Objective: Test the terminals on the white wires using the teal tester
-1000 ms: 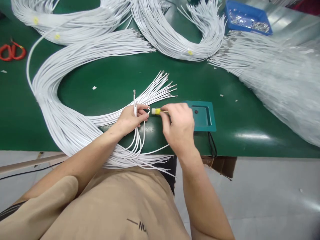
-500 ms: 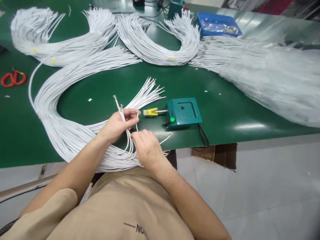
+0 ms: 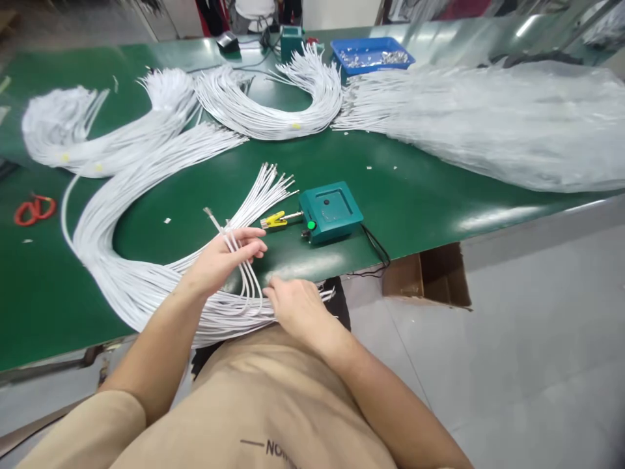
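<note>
My left hand (image 3: pixel 225 255) is closed around a few white wires (image 3: pixel 243 277) with metal tips, which stick up past my fingers. My right hand (image 3: pixel 294 305) lies lower, at the table's near edge, with its fingers on the loose ends of the white wire bundle (image 3: pixel 146 286). A small teal box (image 3: pixel 331 211) with a green button sits on the green table (image 3: pixel 415 195) just beyond my hands. A yellow-handled probe (image 3: pixel 274 220) lies attached at the box's left side.
Several large bundles of white wire (image 3: pixel 263 114) curve across the table. A blue tray (image 3: pixel 371 55) of small metal parts stands at the back. Red scissors (image 3: pixel 33 209) lie at far left. A plastic-wrapped wire heap (image 3: pixel 488 124) fills the right. A cardboard box (image 3: pixel 430 277) sits under the table.
My right hand left the yellow probe at the teal box and dropped down to the wire ends at the table edge. My view has tilted up, showing more of the table.
</note>
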Available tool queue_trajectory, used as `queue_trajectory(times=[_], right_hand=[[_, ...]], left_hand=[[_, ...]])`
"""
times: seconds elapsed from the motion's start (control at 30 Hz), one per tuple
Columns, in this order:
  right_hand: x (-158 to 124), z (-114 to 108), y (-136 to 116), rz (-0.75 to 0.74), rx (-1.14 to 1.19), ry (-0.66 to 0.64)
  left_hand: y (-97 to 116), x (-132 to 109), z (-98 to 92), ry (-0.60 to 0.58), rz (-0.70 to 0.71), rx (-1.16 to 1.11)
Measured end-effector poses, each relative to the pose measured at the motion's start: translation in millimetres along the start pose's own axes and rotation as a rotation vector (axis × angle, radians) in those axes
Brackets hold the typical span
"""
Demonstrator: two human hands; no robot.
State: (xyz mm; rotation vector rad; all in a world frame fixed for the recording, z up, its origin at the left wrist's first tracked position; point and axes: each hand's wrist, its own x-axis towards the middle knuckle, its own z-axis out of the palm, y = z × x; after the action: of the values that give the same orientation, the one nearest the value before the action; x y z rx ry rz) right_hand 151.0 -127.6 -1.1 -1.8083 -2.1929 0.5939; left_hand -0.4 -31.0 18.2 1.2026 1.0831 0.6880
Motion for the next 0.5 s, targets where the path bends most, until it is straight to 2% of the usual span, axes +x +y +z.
queue_trajectory(times=[0.13,0.27,0.37,0.5], right_hand=[[16,-5,5,0.01,0.4,0.033],[28,-4,6,0.022,0.735,-0.011],[30,1,3,0.092,0.851,0.022],[32,7,3,0.19,0.901,0.068]], left_hand=[[1,-6,5.8,-0.016,-0.003,-0.058],[2,-12,5.1,-0.031,-0.007,-0.193],[1,-14,-1.1,-0.004,0.006,-0.277],[-4,-12,-8.2,0.143,-0.027,-0.263]])
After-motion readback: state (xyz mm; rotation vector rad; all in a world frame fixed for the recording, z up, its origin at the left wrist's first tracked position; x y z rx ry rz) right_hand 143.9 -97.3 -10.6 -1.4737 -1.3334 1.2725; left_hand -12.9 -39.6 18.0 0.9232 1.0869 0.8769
